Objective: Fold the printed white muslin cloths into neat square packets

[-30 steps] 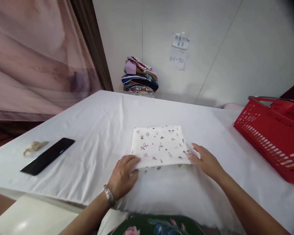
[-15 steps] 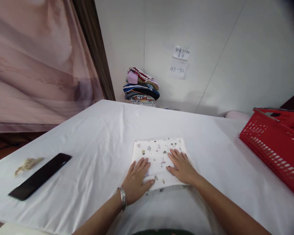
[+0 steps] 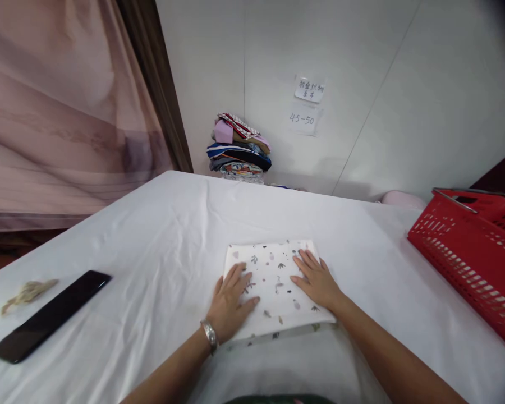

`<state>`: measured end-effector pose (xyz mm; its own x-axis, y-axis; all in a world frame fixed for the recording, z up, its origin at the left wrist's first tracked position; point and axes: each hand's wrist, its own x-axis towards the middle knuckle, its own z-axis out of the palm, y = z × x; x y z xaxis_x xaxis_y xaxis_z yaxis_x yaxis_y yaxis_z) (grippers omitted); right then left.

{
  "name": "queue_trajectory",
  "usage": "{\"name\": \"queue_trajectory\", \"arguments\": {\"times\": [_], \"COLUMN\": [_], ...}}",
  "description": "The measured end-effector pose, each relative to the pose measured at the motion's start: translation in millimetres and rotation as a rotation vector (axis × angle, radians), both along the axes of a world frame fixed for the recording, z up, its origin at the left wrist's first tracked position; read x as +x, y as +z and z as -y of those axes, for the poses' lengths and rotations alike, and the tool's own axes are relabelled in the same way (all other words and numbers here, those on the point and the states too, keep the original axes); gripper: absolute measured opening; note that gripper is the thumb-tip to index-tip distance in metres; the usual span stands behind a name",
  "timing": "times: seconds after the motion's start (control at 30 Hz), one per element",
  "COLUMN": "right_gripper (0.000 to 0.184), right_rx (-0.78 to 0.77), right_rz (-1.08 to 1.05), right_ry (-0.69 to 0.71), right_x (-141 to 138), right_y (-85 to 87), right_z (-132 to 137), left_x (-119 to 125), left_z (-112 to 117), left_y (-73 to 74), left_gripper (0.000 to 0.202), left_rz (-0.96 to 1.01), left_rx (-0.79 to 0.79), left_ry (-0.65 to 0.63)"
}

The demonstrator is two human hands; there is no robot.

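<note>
A white folded cloth [image 3: 273, 286] printed with small plants and figures lies in front of me near the table's front edge. My left hand [image 3: 229, 303], a silver bracelet at its wrist, rests flat on the cloth's left side with the fingers spread. On the right side of the cloth lies my right hand [image 3: 317, 280], palm down, its fingers also apart. Neither hand grips the fabric. Part of the printed cloth shows below the front fold, over the table's near side.
The table [image 3: 160, 235] has a wrinkled white cover. On its left lie a black flat slab [image 3: 50, 317] and a crumpled beige scrap [image 3: 29, 294]. A red plastic basket [image 3: 467, 264] stands at the right. Behind the table are folded fabrics [image 3: 239, 148] in a stack and a pink curtain [image 3: 67, 112].
My left hand has slid slightly up and left on the cloth, and my right hand slightly up and right. The table's things appear shifted left as my view turned a little.
</note>
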<state>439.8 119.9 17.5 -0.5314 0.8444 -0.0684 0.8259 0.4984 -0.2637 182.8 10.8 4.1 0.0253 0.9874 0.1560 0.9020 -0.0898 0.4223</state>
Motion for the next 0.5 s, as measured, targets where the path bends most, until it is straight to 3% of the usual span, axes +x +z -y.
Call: {"name": "queue_trajectory", "arguments": {"times": [0.13, 0.23, 0.37, 0.5], "right_gripper": [0.057, 0.057, 0.055, 0.057], "right_rx": [0.02, -0.016, -0.027, -0.004], "right_rz": [-0.097, -0.165, -0.244, -0.255], "right_ry": [-0.159, -0.24, -0.235, -0.294], "right_x": [7, 13, 18, 11], "right_y": [-6.9, -10.8, -13.6, -20.4], "right_z": [-5, -7, -2, 21], "left_x": [-8, -9, -10, -24], "left_z": [-5, -7, -15, -62], "left_y": [1.3, 5.2, 14.3, 41.1], "left_gripper": [0.066, 0.072, 0.071, 0.069], "left_rz": [0.086, 0.133, 0.159, 0.021], "left_rx": [0.044, -0.027, -0.154, 0.012], "left_ry": [0.282, 0.348, 0.313, 0.133]}}
